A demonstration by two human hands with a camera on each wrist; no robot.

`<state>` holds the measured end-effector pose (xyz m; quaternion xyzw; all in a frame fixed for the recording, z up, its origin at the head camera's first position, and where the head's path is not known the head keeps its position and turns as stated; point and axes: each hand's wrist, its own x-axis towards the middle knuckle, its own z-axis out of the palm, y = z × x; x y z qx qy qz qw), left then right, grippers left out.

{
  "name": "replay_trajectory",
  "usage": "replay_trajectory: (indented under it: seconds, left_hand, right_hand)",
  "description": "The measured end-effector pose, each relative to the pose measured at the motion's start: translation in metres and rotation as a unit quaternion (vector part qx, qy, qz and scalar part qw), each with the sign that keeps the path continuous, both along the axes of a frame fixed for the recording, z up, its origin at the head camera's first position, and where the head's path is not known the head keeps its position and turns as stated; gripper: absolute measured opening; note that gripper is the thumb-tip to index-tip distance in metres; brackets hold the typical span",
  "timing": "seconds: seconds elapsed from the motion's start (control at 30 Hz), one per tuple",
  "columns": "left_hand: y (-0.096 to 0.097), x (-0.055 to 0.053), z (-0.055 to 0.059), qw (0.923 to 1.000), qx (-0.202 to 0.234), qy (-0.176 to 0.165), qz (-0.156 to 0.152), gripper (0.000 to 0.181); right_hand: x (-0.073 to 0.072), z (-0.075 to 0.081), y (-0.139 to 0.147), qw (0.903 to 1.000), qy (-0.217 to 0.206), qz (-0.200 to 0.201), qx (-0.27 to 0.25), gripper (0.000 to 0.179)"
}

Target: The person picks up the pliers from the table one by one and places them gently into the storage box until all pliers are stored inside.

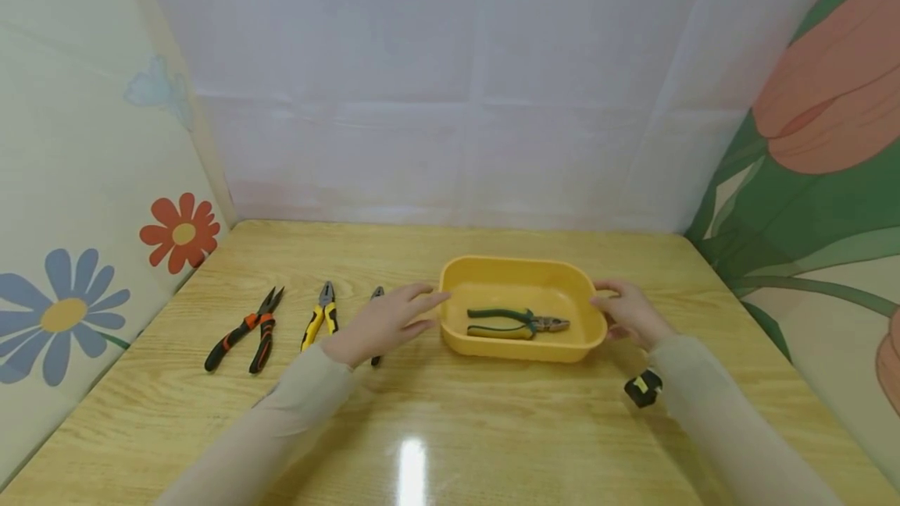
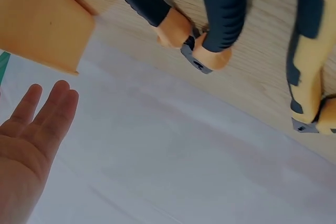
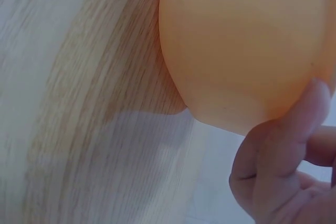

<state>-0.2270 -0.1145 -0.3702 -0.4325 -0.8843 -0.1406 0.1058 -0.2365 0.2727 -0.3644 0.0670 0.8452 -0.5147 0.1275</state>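
A yellow plastic basin (image 1: 523, 348) stands on the table with a pair of combination pliers (image 1: 516, 322) inside, their green-and-yellow handles toward the left. At its right end, my right hand (image 1: 629, 311) grips the rim; the right wrist view shows curled fingers (image 3: 278, 156) against the outer wall. My left hand (image 1: 383, 322) reaches to the opposite end, fingers extended, fingertips right at the rim. In the left wrist view those fingers (image 2: 55, 108) are straight beside the basin wall (image 2: 42, 19). Partly hidden behind my left hand lies a dark-handled pair of pliers (image 1: 377, 292).
To the left lie yellow-and-black pliers (image 1: 326, 307) and, farther out, long-nose pliers (image 1: 260, 326) with black-and-red handles. A small black-and-yellow tape measure (image 1: 641, 389) sits beside my right sleeve. A white sheet (image 1: 450, 100) hangs along the table's back edge.
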Motion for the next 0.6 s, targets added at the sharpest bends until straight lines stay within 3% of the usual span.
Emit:
replay_trajectory:
  seconds: [0.17, 0.6]
  left_hand:
    - [-0.010, 0.003, -0.001, 0.9999, 0.006, -0.001, 0.012, 0.051]
    - [-0.036, 0.012, -0.004, 0.9968, 0.021, 0.048, 0.059, 0.053]
  right_hand:
    - [0.000, 0.000, -0.001, 1.0000, 0.001, -0.001, 0.001, 0.051]
    - [0.000, -0.003, 0.002, 0.9998, 0.008, 0.005, -0.018, 0.052]
